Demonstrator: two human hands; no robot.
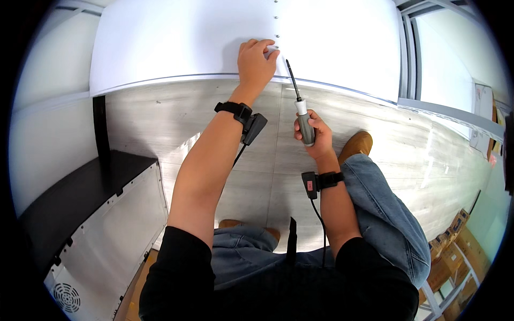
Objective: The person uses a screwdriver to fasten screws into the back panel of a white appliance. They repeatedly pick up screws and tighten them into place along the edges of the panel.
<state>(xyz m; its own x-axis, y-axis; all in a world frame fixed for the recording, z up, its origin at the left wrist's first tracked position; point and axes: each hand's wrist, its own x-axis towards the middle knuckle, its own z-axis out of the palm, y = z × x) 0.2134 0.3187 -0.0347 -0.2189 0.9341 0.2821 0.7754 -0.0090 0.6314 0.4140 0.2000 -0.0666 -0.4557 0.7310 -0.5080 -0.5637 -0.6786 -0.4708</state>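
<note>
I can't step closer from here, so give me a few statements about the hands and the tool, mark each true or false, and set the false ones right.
1. The right hand holds a screwdriver. True.
2. The screwdriver's handle is bright red. False: the handle is grey, with a white collar toward the shaft.
3. The left hand is at the white panel, near a row of small fasteners. True.
4. The screwdriver's shaft points back toward the person's body. False: it points away from the body, toward the white panel.
5. A black strap is worn on each wrist. True.
</note>
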